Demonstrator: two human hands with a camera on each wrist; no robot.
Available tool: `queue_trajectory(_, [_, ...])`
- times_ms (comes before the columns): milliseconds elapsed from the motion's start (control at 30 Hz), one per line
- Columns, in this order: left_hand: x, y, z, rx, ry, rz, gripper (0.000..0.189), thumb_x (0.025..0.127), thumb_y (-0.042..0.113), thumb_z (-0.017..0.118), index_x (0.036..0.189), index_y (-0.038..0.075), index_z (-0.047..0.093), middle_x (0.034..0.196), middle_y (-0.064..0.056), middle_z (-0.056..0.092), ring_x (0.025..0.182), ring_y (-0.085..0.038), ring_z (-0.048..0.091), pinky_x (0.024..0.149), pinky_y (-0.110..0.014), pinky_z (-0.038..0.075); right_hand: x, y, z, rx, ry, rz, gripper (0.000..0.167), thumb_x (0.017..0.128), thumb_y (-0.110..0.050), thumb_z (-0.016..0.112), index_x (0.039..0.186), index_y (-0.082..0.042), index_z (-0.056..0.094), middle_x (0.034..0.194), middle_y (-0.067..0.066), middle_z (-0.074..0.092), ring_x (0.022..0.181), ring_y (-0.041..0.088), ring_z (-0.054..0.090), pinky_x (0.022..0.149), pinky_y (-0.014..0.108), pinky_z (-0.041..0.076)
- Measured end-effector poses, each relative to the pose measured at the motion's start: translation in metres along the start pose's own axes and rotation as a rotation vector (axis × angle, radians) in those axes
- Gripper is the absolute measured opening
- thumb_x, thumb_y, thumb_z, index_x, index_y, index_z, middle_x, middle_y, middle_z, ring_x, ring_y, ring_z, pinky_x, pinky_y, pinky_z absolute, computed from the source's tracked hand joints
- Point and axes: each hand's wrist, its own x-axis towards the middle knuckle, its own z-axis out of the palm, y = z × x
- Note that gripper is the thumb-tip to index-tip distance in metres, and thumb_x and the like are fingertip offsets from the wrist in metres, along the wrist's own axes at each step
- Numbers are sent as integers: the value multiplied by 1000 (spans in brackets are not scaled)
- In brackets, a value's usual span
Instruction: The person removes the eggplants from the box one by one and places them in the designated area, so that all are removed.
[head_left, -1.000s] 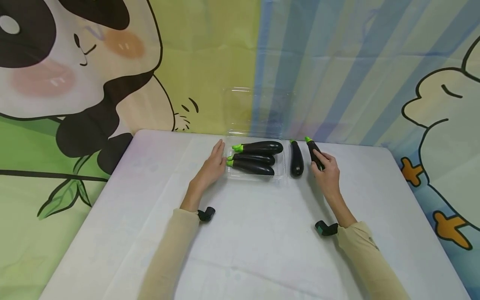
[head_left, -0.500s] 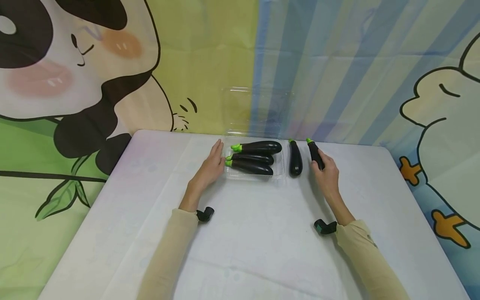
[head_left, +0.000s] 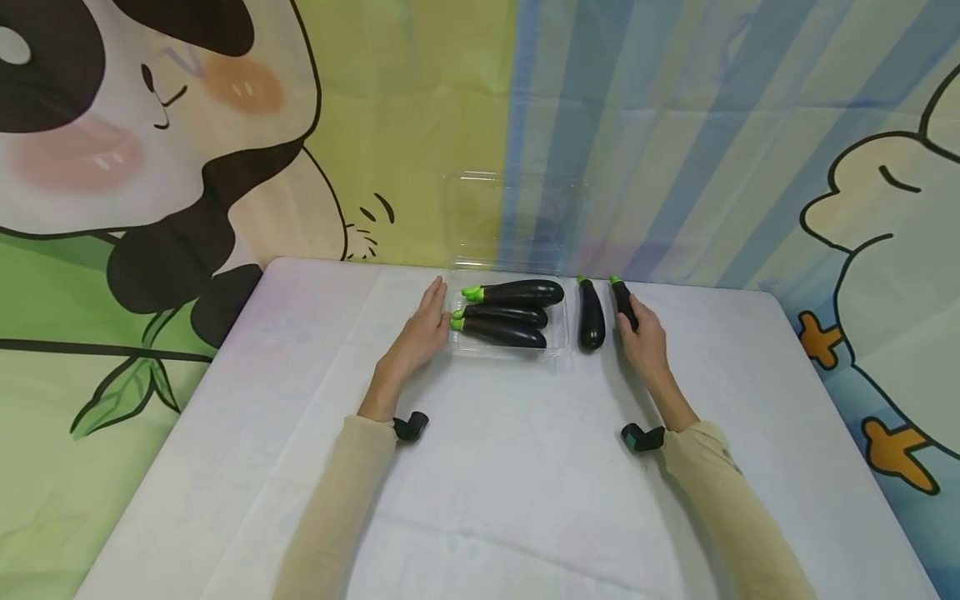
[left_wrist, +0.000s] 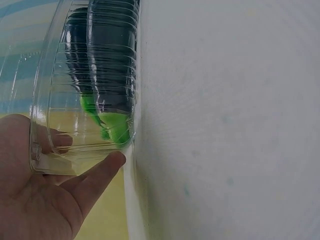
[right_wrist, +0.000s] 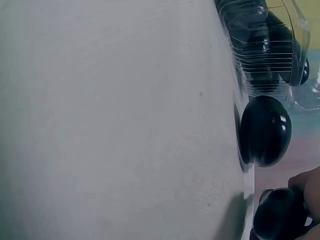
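Note:
A clear plastic clamshell box sits at the back of the table, three dark eggplants lying inside with green stems to the left. Against the box's left end rests my left hand, fingers extended; the left wrist view has its thumb low by the corner and other fingers behind the clear wall. Just right of the box lies a loose eggplant. Beside that one, my right hand grips another eggplant, its green stem pointing away. The right wrist view shows this eggplant's rounded end among the fingers.
The box's clear lid stands open, upright toward the patterned backdrop. A white cloth covers the table. Small black devices are worn at both wrists. The table's back edge runs close behind the eggplants.
My right hand has moved slightly left and farther from me, with the eggplant it holds now nearer the loose one. The left hand, the box and its eggplants stay in place.

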Motion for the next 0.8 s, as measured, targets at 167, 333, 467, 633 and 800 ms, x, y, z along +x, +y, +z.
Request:
queue_trajectory(167, [-1,0,0,-8,-3,-4,60,105,25,31,157,8,6,166,3,-5,153,-21,5,125,-44,13,4,1,4,-39,-55,-2,53,102,-16,45,149,5,30,148,33,35,139,46,33,117,55,27])
queue_trajectory(333, [-1,1,0,-9,-5,-6,61,105,27,31,157,9,5,166,3,-5,153,-20,4,125,-43,13,6,2,4,-56,-101,9,55,103,-17,43,150,7,26,150,35,30,141,48,29,117,56,25])
queue_trajectory(467, [0,2,-1,-11,-7,-5,60,105,25,32,157,8,6,166,2,-5,153,-20,4,125,-44,13,8,1,1,-83,-153,6,58,104,-20,41,150,9,20,151,36,26,142,49,25,118,56,22])
queue_trajectory(633, [1,2,-2,-9,-6,-6,60,105,22,33,157,8,6,166,2,-5,153,-21,4,125,-44,13,12,0,0,-110,-214,-4,64,104,-23,40,151,11,13,153,38,19,144,50,19,119,57,18])
queue_trajectory(800, [1,2,-1,3,-11,-10,60,105,22,33,157,8,6,166,2,-5,153,-21,5,125,-44,13,12,1,-1,-118,-243,11,66,104,-24,39,152,10,9,154,38,14,145,50,14,120,59,16])
